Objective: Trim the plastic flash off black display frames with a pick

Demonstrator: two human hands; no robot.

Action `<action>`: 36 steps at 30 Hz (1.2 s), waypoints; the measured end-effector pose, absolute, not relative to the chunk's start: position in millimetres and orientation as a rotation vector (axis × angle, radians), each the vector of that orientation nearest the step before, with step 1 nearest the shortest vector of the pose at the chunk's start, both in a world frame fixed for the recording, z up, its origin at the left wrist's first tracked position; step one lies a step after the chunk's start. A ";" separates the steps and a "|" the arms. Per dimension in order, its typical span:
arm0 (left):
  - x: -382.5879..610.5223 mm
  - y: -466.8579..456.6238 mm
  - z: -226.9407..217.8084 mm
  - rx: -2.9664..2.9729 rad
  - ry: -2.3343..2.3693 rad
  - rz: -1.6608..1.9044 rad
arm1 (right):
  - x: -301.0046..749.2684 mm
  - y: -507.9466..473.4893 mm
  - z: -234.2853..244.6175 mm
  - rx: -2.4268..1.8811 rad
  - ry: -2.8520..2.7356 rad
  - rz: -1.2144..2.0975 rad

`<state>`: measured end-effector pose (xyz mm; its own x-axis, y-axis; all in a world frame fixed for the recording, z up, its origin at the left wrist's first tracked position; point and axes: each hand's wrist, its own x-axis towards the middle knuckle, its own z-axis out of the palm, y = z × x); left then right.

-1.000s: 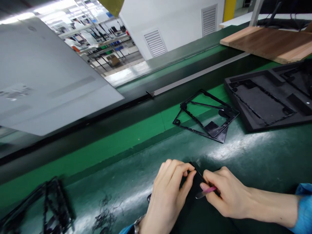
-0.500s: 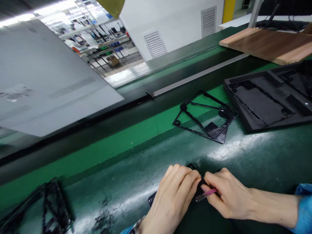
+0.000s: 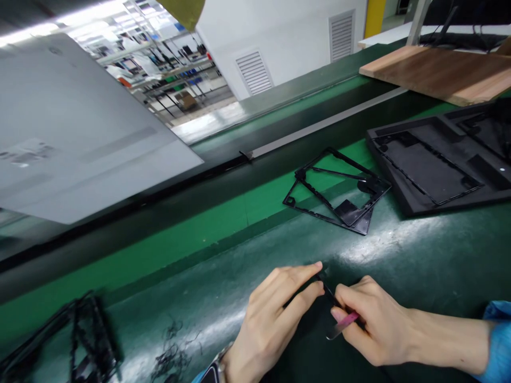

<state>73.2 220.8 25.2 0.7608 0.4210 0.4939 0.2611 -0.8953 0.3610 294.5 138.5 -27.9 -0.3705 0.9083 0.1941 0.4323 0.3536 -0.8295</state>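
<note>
My left hand (image 3: 269,319) pinches the top edge of a black plastic part (image 3: 311,324) lying on the dark green bench mat near the bottom of the view. Its fingers are closed on that edge. My right hand (image 3: 369,322) sits just to the right, closed round a small tool with a pink handle and a metal tip (image 3: 339,325). The tool tip rests against the black part between the two hands. Most of the part is hidden under my hands.
A black plastic frame (image 3: 335,191) lies further back on the mat. A black foam tray (image 3: 435,165) stands at the right, a wooden board (image 3: 435,69) behind it. More black frames (image 3: 75,335) and trimmed scraps (image 3: 171,351) lie at the lower left. A large grey panel (image 3: 80,133) rides the conveyor.
My left fingers have stretched forward along the part's top edge. The right hand and its tool have dropped slightly lower and tilted.
</note>
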 end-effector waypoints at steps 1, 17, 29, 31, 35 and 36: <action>72.1 220.8 25.1 2.682 0.521 0.845 | 294.3 138.1 -28.2 -1.163 -1.959 0.909; 80.1 214.7 18.7 2.639 0.768 0.665 | 295.0 137.9 -26.4 -1.213 -2.017 0.850; 73.9 213.8 20.6 2.614 0.678 0.830 | 294.2 138.4 -23.5 -1.166 -1.998 0.840; 77.8 213.6 23.7 2.633 0.695 0.790 | 293.8 138.7 -23.1 -1.171 -1.997 0.831; 83.7 212.2 23.2 2.601 0.774 0.737 | 294.3 139.2 -22.9 -1.180 -1.971 0.874; 84.1 212.1 21.7 2.567 0.792 0.743 | 294.6 139.3 -23.0 -1.180 -1.962 0.893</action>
<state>84.1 212.1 21.7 0.7057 0.5997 0.3773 0.4145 -0.7813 0.4666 294.6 139.3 -23.0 -0.3659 0.9101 0.1945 0.4508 0.3562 -0.8185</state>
